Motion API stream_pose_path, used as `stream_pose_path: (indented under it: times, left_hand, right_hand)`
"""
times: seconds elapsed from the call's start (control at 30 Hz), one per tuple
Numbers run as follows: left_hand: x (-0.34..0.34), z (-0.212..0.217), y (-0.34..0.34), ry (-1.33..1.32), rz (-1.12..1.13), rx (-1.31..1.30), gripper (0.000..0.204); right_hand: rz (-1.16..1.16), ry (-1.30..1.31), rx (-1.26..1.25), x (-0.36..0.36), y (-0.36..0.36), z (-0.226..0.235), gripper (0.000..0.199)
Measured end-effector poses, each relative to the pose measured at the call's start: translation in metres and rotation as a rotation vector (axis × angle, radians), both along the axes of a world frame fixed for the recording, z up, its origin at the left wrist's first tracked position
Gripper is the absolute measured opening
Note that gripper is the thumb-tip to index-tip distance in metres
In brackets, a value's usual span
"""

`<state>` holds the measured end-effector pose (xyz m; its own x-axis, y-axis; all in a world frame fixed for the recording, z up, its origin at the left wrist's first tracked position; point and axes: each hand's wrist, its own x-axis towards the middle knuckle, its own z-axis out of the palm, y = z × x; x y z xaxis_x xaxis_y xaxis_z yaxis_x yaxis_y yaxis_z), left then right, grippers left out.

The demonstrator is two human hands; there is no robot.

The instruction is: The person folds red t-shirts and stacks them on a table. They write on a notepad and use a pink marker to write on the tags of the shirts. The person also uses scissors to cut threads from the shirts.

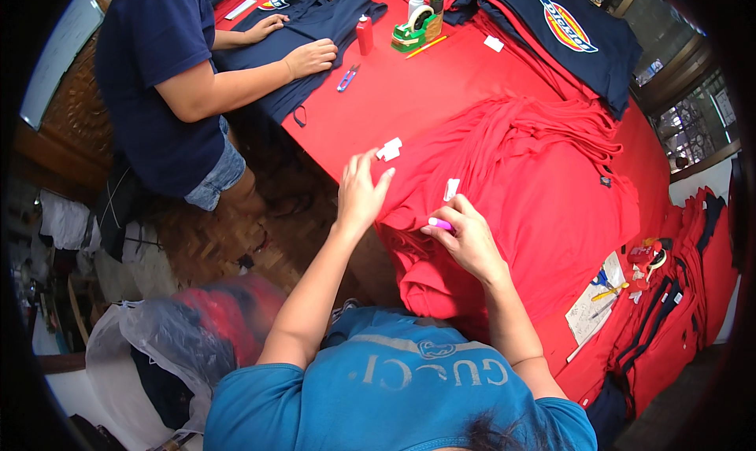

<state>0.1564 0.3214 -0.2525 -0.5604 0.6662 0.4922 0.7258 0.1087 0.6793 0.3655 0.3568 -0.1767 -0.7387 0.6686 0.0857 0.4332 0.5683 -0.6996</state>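
My left hand [362, 193] has its fingers apart, the fingertips beside a few small white paper slips [389, 149] at the near edge of the red-covered table [346, 128]. Gripped in my right hand [472, 242] is a short purple stick-like tool [442, 224]; its exact kind is hidden by the fingers. Just beyond that hand a white tag [451, 189] lies on a pile of red garments [520, 207]. The pile is spread in front of me, its near end draping over the table edge.
A co-worker [169, 81] at left rests both hands on a navy garment [268, 38]. Blue snips [347, 78], a red bottle [364, 35] and a green tape dispenser [415, 31] stand or lie farther back. A plastic bag of clothes [189, 333] is at lower left.
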Motion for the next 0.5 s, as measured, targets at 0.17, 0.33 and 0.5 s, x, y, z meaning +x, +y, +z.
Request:
stream_pose_path:
  times: [0.17,0.33,0.5]
  left_hand:
    - [-0.017,-0.010,0.002,0.185,-0.057,-0.330,0.020]
    - [0.023,0.040,-0.026,-0.051,-0.301,-0.153,0.015]
    - [0.023,0.021,-0.020,-0.205,-0.203,-0.096,0.025]
  right_hand:
    - [0.009,-0.011,0.239,0.011,-0.003,0.011,0.017]
    - [0.117,0.041,0.200,-0.002,-0.002,0.006,0.016]
    - [0.113,0.047,0.099,-0.013,-0.001,-0.017,0.023]
